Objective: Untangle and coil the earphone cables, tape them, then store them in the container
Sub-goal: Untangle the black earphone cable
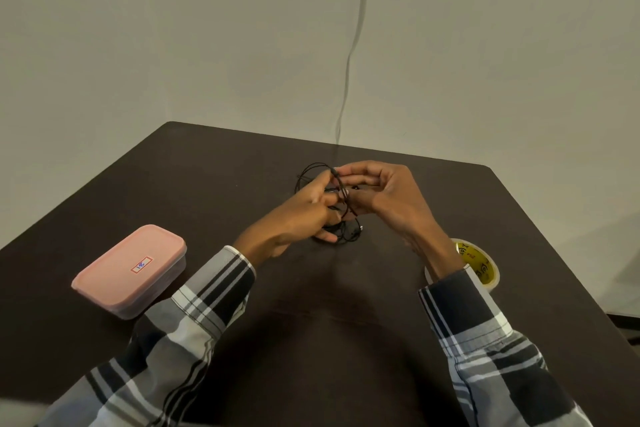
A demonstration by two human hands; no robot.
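**Black cable bunched between two hands above the worktop centre**

Head view: the earphone cables are a loose black tangle held just above the dark worktop, between the two hands and touching both. The left hand comes in from the lower left, and its fingers curl round a bundle of strands, the thumb side pressed against them. The right hand comes in from the right with its fingertips closed in a pinch on one strand at the top of the tangle, near what looks like a small connector piece; the exact part is too small to tell. Thin loops arc up and leftward behind the left hand, and more slack hangs below both hands, close to or on the worktop.

The relation that matters is that the pinched strand runs roughly up and down between the fingertips of the two hands, so the likely next pull is sideways, the right hand drawing that strand away while the left anchors the bunch. Untangling seems to be in hand, with coiling not yet begun.

The tape roll lies just beside the right wrist, partly hidden by the sleeve. The pink container, lid on, sits well apart on the left, nearer the left arm.
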